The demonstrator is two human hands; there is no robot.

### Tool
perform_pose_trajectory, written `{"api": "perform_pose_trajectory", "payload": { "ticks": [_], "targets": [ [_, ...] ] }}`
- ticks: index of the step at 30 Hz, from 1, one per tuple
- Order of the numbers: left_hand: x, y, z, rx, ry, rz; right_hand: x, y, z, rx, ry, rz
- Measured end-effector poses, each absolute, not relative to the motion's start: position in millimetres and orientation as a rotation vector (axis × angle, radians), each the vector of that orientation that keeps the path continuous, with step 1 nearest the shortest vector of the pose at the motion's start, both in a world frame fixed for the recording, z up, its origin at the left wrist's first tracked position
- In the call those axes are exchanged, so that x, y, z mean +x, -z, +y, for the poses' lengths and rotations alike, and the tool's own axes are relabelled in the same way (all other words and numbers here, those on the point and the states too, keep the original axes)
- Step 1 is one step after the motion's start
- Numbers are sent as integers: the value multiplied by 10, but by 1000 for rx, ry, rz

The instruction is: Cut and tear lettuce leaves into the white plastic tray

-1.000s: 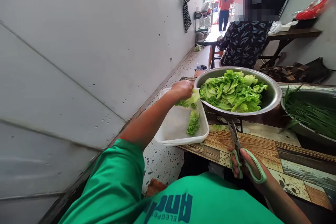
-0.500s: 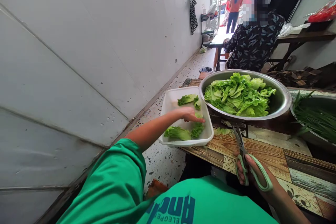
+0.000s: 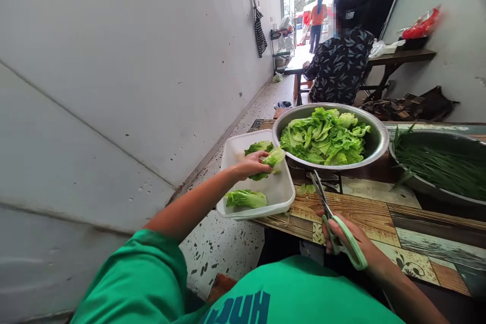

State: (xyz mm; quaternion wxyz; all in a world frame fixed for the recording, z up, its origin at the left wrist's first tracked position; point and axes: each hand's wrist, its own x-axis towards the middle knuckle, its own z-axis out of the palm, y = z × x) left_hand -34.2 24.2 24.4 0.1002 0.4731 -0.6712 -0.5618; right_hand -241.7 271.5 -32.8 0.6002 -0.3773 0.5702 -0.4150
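Over the white plastic tub (image 3: 283, 206), my left hand (image 3: 253, 164) is closed around a piece of lettuce (image 3: 275, 156), its pale end pointing toward the bowl. Another lettuce piece (image 3: 246, 198) lies near the tub's front wall, and one more (image 3: 259, 147) rests behind my fingers. My right hand (image 3: 343, 235) grips green-handled scissors (image 3: 350, 243) above the table edge, their blades pointing up and away from me. Just beyond the blades stands a wide metal bowl (image 3: 379, 148) heaped with torn lettuce leaves (image 3: 324, 136).
A second metal basin (image 3: 410, 174) with long green stalks (image 3: 444, 167) sits at the right of the wood-patterned table (image 3: 364, 212). Lettuce scraps (image 3: 306, 189) lie by the tub. A seated person (image 3: 341, 66) is beyond the bowl; a white wall (image 3: 132, 86) runs along the left.
My left hand has taken hold of a lettuce piece in the tub and raised it. The view has shifted right; my right hand still holds the scissors.
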Motion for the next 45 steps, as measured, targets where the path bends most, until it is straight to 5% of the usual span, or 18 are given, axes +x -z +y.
{"api": "perform_pose_trajectory", "payload": {
  "ticks": [11,21,31,37,45],
  "targets": [
    [-611,-529,624,1105,860,-2474,-2250,66,2383,-1222,863,1554],
    [-790,-614,821,1043,790,-2659,-2205,127,2326,-893,1113,1413],
    [-282,-759,299,1109,872,-2944,-2400,390,2722,-739,1020,1318],
    [59,-437,-82,1300,701,-3244,-2565,604,2858,-635,1040,1206],
    [-704,132,-196,1358,382,-3051,-2468,572,2836,-684,996,1231]
  ]
}}
